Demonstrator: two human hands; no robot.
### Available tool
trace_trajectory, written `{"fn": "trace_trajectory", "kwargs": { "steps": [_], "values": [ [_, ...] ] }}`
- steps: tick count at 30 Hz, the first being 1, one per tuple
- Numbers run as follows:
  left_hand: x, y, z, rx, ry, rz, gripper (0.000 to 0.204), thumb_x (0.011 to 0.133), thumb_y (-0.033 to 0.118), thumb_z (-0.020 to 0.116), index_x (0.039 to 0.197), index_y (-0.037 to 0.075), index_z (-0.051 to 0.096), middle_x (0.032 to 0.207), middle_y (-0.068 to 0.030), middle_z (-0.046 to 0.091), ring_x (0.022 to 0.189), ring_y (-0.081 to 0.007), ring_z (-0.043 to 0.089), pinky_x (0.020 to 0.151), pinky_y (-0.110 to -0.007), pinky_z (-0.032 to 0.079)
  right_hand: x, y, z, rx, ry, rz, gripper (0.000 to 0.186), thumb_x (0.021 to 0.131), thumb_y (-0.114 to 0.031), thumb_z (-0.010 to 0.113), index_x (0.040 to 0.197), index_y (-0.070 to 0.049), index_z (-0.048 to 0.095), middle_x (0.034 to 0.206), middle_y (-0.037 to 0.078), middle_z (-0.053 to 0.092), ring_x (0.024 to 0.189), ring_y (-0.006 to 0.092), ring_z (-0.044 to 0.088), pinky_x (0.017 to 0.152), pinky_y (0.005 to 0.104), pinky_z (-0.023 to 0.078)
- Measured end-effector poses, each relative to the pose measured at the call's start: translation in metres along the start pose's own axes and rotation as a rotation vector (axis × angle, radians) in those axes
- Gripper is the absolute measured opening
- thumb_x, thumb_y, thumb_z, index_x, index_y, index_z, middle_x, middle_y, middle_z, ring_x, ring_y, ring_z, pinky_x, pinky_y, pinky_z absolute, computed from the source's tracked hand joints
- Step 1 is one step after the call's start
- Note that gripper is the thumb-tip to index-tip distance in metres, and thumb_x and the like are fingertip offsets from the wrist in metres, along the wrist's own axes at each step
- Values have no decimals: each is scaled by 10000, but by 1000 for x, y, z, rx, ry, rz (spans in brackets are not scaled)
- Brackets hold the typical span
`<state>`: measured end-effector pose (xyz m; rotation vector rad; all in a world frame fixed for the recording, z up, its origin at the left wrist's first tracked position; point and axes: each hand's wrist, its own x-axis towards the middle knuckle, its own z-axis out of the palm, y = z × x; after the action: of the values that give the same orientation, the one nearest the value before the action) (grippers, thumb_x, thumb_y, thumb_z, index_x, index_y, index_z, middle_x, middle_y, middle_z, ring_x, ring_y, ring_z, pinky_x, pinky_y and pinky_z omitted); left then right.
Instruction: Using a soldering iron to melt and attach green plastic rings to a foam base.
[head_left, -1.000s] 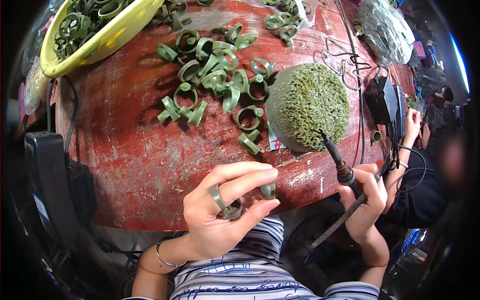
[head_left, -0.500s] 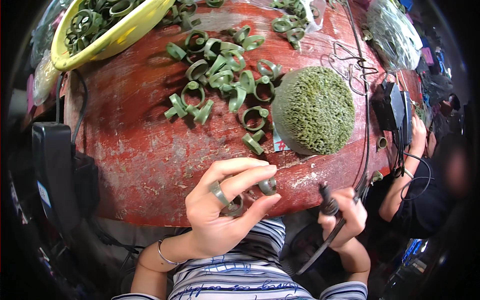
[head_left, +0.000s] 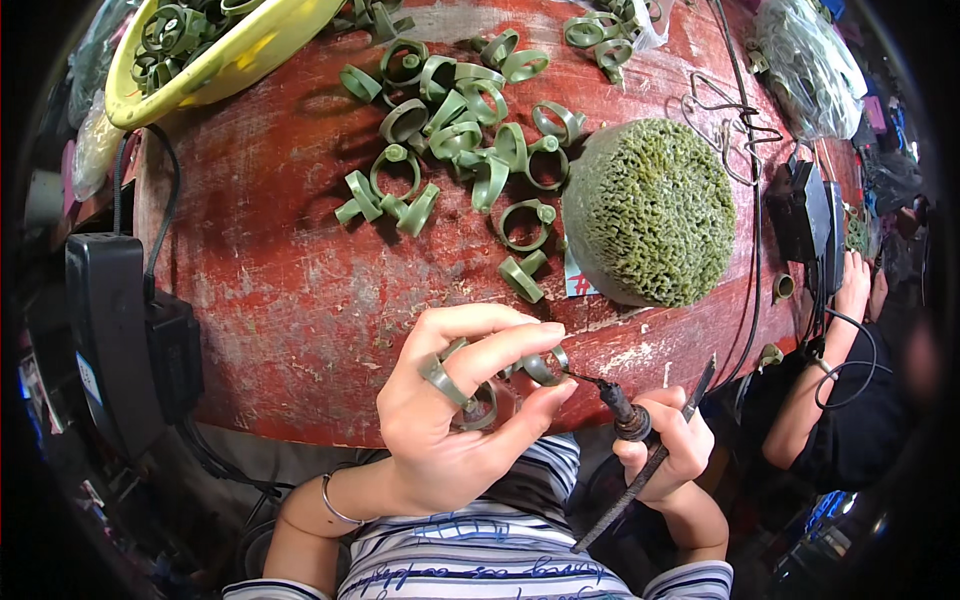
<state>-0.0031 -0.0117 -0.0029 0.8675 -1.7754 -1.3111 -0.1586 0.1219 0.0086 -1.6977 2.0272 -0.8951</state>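
Between the thumb and fingertips of my left hand (head_left: 455,400) is a green ring (head_left: 558,358). More green rings (head_left: 443,382) sit around or between the fingers of that hand, partly hidden. My right hand (head_left: 672,440) is closed on a dark pen-shaped tool (head_left: 622,408) with a thin, wire-like tip, resembling a wax pen. The tip reaches to the pinched ring; whether it touches cannot be made out. A long, thin dark rod like a file (head_left: 625,497) lies slantwise in the same hand. Beyond my hands, several loose green rings (head_left: 455,140) are strewn on the red table (head_left: 270,330).
A round block with a rough green top (head_left: 655,215) stands right of the rings. A yellow basin (head_left: 225,85) of rings is far left. Black power boxes (head_left: 105,330) with cables flank the table. A co-worker's hand (head_left: 852,285) is at the right, near a wire stand (head_left: 735,125).
My right hand has brought the pen tool left, its tip now at the ring in my left hand. The rod has swung to a different slant. My left hand has barely shifted.
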Motion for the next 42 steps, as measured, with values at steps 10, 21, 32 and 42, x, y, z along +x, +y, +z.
{"fn": "trace_trajectory", "kwargs": {
  "steps": [10, 21, 32, 42],
  "values": [
    [-3, -7, -2, 1, -65, 49, 396, 689, 24, 732, 1045, -12, 561, 1030, -119, 498, 821, -127, 532, 645, -209, 471, -1, 1, -1, -16, -17, 10, 377, 687, -273, 749, 882, 7, 588, 705, 108, 595, 553, 228, 582, 485, 291, 468],
    [-3, -1, 2, -80, 43, -59, 391, 634, -25, 746, 1004, 24, 629, 976, -99, 559, 756, -127, 585, 554, -205, 482, 0, 2, -1, -11, -23, -2, 385, 689, -278, 748, 882, 12, 584, 700, 103, 591, 551, 225, 579, 488, 285, 467],
    [-3, -2, -1, -71, -52, -8, 404, 696, 18, 728, 1058, -14, 553, 1034, -107, 484, 776, -96, 518, 630, -193, 460, -17, 13, 1, 211, 72, 140, 366, 808, -316, 632, 814, 41, 557, 676, 106, 566, 515, 189, 532, 463, 263, 414],
    [6, 8, -3, -78, -121, -221, 344, 653, 37, 734, 968, 27, 597, 929, -43, 489, 736, -77, 460, 640, -194, 402, -1, 16, -13, 49, 165, 271, 243, 753, -135, 686, 825, 51, 548, 668, 98, 531, 569, 207, 516, 526, 273, 413]
  ]
}}
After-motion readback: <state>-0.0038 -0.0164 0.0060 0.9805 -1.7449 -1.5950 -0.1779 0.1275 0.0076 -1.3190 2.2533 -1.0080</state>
